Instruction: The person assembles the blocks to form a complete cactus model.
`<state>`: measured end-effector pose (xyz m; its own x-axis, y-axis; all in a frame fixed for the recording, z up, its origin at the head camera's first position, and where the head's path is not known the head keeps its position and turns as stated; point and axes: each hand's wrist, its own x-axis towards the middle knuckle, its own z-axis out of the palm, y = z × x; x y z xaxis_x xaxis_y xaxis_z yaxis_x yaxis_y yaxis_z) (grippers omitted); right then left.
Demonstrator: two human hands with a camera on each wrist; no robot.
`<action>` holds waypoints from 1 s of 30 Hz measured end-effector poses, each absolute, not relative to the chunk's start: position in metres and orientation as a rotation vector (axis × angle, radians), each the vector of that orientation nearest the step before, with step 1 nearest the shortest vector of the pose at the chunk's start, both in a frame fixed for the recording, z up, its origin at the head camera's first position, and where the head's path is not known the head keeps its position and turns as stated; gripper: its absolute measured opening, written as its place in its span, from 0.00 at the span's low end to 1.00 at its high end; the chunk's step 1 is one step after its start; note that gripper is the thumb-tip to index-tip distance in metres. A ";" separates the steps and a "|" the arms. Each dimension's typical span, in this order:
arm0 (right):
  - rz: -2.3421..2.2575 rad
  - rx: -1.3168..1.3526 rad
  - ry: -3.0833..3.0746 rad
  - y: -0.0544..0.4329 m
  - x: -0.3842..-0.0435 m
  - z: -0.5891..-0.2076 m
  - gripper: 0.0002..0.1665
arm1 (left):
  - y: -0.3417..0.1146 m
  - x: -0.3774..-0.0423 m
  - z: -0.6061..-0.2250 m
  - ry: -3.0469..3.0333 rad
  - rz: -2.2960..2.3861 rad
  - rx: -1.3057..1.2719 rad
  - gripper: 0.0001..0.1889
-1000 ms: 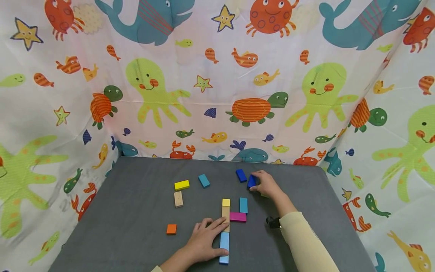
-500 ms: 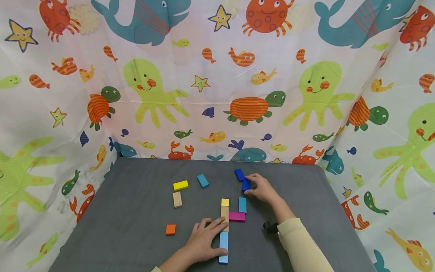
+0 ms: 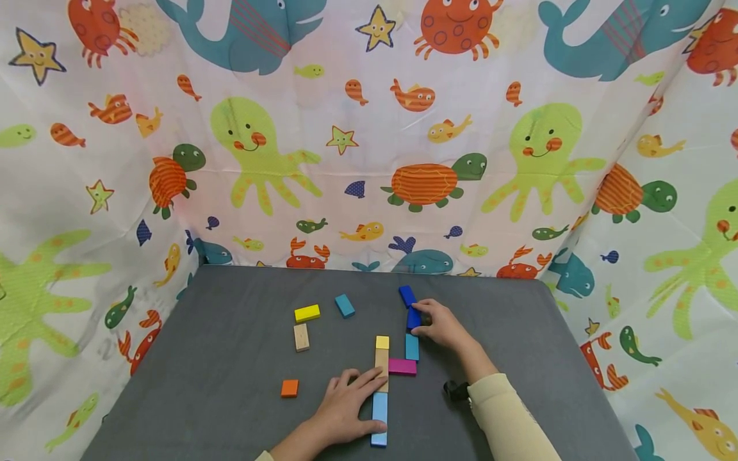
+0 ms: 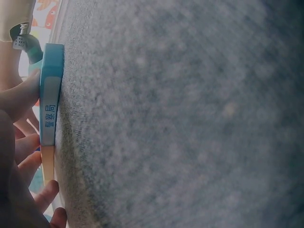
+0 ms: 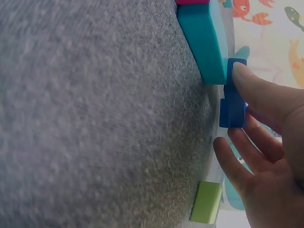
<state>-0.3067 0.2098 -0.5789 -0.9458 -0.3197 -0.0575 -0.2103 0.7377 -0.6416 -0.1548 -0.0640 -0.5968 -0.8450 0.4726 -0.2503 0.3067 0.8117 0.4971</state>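
My right hand [image 3: 442,326] pinches a dark blue block [image 3: 412,319] between thumb and fingers, close to the far end of a teal block [image 3: 412,347]. Beyond it lies a second dark blue block [image 3: 407,296]. A magenta block [image 3: 402,367] joins the teal one to a straight row: a small yellow block [image 3: 382,342], wood-coloured pieces [image 3: 382,360] and light blue [image 3: 379,406] at the near end. My left hand [image 3: 348,410] rests on this row, its thumb on the light blue part and its extended fingers on the wood-coloured part.
Loose on the grey table [image 3: 230,358] to the left are a yellow block [image 3: 307,313], a plain wooden block [image 3: 302,337], an orange block [image 3: 290,388] and a blue block [image 3: 344,305]. A green block [image 5: 206,202] lies near my right fingers. Patterned curtains [image 3: 369,192] surround the table.
My right hand has moved left and slightly nearer with the dark blue block, bringing it up to the teal block's far end. My left hand stays in place.
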 end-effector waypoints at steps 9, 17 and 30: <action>-0.974 -0.431 2.761 0.208 -0.307 -0.581 0.38 | -0.065 -0.154 -0.598 2.651 0.623 0.594 0.46; -0.970 -0.439 2.753 0.208 -0.305 -0.579 0.37 | -0.064 -0.153 -0.599 2.658 0.618 0.595 0.45; -0.990 -0.467 2.717 0.215 -0.308 -0.585 0.35 | -0.064 -0.155 -0.599 2.654 0.610 0.594 0.45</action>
